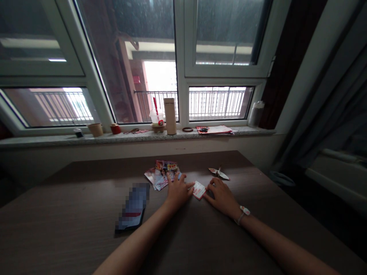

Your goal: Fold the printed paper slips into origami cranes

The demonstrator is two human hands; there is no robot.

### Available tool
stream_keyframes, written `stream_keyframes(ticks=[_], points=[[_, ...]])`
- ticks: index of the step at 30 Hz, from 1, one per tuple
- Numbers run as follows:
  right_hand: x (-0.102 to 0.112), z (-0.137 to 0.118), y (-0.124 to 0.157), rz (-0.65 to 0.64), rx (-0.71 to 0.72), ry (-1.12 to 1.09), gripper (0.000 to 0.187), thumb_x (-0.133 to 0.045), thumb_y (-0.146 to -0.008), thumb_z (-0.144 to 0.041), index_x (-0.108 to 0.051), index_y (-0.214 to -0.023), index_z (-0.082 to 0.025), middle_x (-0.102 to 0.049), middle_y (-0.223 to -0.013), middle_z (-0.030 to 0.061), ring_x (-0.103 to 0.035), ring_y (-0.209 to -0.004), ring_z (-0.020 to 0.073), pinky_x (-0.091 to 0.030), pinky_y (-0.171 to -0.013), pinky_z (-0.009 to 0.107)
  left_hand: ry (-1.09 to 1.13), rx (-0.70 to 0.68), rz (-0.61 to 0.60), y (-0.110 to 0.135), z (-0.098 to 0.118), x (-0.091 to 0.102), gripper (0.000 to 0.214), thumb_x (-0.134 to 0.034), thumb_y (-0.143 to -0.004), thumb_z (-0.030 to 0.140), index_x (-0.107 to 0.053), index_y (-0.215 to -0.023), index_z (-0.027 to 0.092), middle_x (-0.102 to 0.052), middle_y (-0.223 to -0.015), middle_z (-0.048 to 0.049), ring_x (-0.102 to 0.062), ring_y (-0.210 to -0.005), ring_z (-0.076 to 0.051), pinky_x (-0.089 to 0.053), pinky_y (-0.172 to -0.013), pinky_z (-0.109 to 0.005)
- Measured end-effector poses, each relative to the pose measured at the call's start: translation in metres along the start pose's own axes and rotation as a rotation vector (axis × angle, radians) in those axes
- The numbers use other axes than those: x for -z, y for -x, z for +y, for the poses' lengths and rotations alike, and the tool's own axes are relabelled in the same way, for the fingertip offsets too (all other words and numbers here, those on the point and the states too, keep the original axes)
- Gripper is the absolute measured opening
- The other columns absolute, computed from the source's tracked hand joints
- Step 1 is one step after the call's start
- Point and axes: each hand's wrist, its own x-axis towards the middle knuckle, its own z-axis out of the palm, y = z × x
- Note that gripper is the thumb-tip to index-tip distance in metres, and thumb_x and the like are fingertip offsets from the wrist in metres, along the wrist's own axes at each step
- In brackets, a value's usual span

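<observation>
A small square of folded paper (198, 190), white with red print, lies on the table between my hands. My left hand (178, 191) is open with its fingers spread, and its thumb touches the paper's left side. Curled fingers and the thumb of my right hand (222, 195) are at the paper's right edge; how firmly they grip cannot be made out. Behind the right hand rests a folded paper crane (219, 173). Several colourful printed sheets (160, 175) overlap just beyond my left fingertips.
A phone (132, 209), its screen blurred, lies left of my left forearm on the brown table (71, 214). On the windowsill stand a tan flask (170, 116), a paper cup (95, 130), a plastic cup with a red straw (156, 116), scissors (203, 130) on papers, and a grey bottle (256, 114).
</observation>
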Motion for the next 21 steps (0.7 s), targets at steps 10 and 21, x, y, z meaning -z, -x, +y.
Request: stream_keyframes(ticks=[10, 21], points=[[-0.0061, 0.004, 0.0002, 0.017, -0.036, -0.02, 0.026, -0.058, -0.087, -0.046, -0.062, -0.089, -0.02, -0.057, -0.1, 0.0076, -0.054, -0.1, 0.023, -0.044, -0.089, 0.035, 0.021, 0.011, -0.015, 0.0007, -0.0001, -0.0034, 0.025, -0.061, -0.087, 0.038, -0.072, -0.109, 0.039, -0.056, -0.128, -0.0054, -0.042, -0.125, -0.032, -0.005, -0.112, -0.069], [-0.0065, 0.0065, -0.003, 0.011, -0.088, -0.103, 0.025, -0.057, -0.089, -0.044, -0.063, -0.089, -0.02, -0.059, -0.098, 0.0053, -0.055, -0.099, 0.0211, -0.043, -0.089, 0.034, 0.205, 0.029, -0.045, -0.001, -0.0049, -0.0068, 0.011, -0.068, -0.083, 0.033, -0.073, -0.084, 0.023, -0.054, -0.131, -0.0079, -0.045, -0.127, -0.03, -0.011, -0.113, -0.067]])
